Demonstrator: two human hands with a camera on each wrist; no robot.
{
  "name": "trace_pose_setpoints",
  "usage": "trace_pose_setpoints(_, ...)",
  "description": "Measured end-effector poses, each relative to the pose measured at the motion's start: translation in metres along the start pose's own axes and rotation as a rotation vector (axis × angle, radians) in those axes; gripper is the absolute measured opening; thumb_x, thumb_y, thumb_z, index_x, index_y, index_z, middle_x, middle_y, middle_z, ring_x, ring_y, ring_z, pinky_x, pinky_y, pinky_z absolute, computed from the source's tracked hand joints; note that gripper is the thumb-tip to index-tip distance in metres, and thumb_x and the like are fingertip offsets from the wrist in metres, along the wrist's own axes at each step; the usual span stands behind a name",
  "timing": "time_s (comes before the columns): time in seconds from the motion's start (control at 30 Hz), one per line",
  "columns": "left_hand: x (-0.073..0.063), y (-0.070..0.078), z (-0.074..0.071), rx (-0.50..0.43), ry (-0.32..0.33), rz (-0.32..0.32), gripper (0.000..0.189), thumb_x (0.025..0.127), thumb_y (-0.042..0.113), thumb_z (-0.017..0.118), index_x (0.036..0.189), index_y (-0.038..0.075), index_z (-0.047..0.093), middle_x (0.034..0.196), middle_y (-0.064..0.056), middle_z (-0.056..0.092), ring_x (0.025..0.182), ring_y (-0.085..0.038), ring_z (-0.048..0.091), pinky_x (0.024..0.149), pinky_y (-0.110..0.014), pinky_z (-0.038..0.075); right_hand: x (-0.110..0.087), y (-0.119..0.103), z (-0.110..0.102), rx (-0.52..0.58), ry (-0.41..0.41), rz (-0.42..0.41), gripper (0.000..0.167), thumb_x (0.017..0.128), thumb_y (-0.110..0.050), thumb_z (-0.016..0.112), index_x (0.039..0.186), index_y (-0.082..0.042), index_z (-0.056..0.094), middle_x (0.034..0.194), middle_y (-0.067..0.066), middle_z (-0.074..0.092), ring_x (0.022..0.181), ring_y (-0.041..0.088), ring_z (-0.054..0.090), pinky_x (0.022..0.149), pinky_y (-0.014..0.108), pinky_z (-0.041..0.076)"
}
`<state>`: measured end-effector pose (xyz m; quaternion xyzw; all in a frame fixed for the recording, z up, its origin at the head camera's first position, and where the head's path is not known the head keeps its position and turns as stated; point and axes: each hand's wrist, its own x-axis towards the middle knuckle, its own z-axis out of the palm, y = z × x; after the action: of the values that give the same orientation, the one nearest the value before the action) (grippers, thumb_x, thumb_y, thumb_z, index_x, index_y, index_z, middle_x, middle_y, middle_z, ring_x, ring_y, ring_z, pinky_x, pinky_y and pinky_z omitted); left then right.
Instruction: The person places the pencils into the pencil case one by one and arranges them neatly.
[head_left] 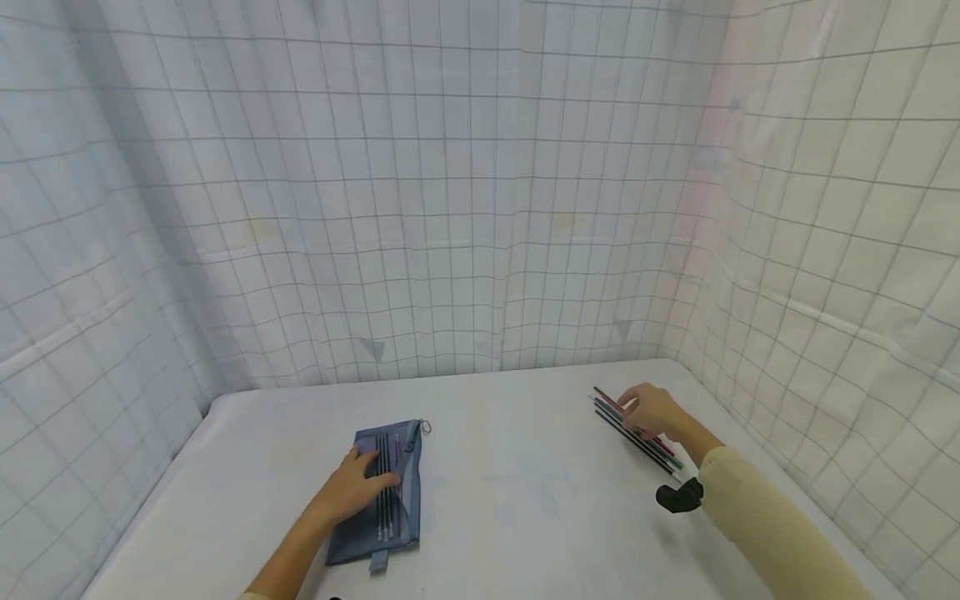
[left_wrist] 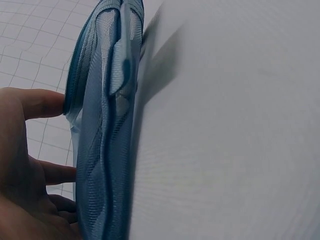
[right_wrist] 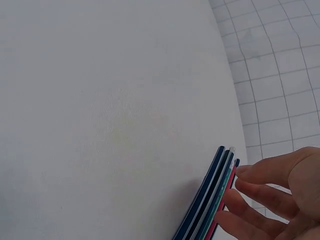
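A blue zip pencil pouch [head_left: 352, 543] lies flat at the left of the table, with several dark pencils [head_left: 382, 508] showing along its front. My left hand [head_left: 351, 493] rests spread on it, the thumb across the pencils. In the left wrist view, one fingertip touches the pouch's raised zip edge [left_wrist: 75, 90] and others press its front. At the far right, several pencils [head_left: 654, 454] lie side by side in a slanting bunch, dark ones beside a red and a green one. My right hand [head_left: 651, 410] is over them, its loosely bent fingertips right at the red pencil [right_wrist: 228, 183].
The white table [head_left: 510, 492] stretches between the pouch and the loose pencils. White checked cloth [head_left: 472, 208] surrounds it at the back and sides. A small metal ring [head_left: 427, 427] sits at the pouch's far corner. A black wrist camera [head_left: 680, 497] is on the right wrist.
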<state>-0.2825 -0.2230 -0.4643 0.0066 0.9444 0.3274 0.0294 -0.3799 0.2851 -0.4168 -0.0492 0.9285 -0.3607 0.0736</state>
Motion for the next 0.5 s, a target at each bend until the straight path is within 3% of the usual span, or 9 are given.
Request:
trace_pose_setpoints(0.27, -0.001, 0.001, 0.0, 0.001, -0.002, -0.004, 0.086, 0.092, 0.047, 0.067, 0.148, -0.014, 0.043, 0.155, -0.048, 0.017, 0.139, -0.068, 0.024, 0.108, -0.076, 0.028, 0.0, 0.014, 0.004, -0.041, 0.004, -0.022, 0.035, 0.087, 0.002, 0.074, 0.12, 0.008, 0.067, 0.101, 0.011, 0.072, 0.085, 0.024, 0.068, 0.066, 0.039, 0.06)
trace_pose_setpoints(0.5, -0.003, 0.004, -0.001, 0.011, 0.001, -0.002, 0.084, 0.093, 0.046, 0.067, 0.147, -0.014, 0.044, 0.154, -0.049, 0.017, 0.138, -0.068, 0.025, 0.107, -0.075, 0.029, 0.004, 0.023, 0.016, -0.23, 0.054, -0.045, 0.025, 0.08, 0.003, 0.08, 0.104, 0.002, 0.074, 0.087, 0.003, 0.068, 0.077, 0.021, 0.064, 0.064, 0.037, 0.057)
